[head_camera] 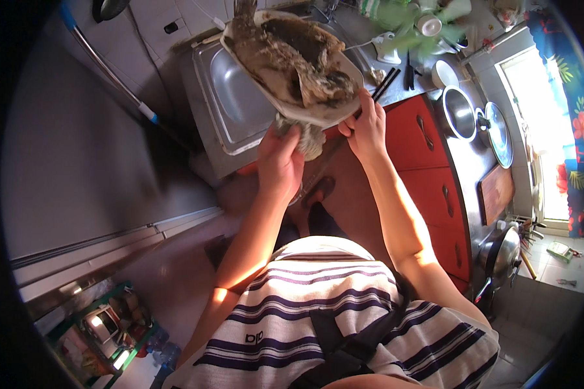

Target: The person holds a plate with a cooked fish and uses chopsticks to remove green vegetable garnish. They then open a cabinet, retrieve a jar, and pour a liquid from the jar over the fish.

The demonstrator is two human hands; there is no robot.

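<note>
A large light-coloured dish (pixel 355 73) with a cooked fish (pixel 292 58) in it is held up at the top centre, over the edge of the sink counter. My left hand (pixel 283 155) grips the near end of the dish through a crumpled cloth (pixel 311 141). With my right hand (pixel 370 119) I hold the dish's right corner and a pair of dark chopsticks (pixel 387 83), which point up and to the right. The fish's tail reaches past the far end of the dish.
A steel sink (pixel 233 92) lies left of and beneath the dish. To the right, the counter over red drawers (pixel 418 141) bears a white bowl (pixel 444 74), a pot (pixel 460 114), a glass lid (pixel 499 133), a wooden board (pixel 496 194) and a lidded pan (pixel 506 253). A grey appliance or cabinet (pixel 92 160) stands left.
</note>
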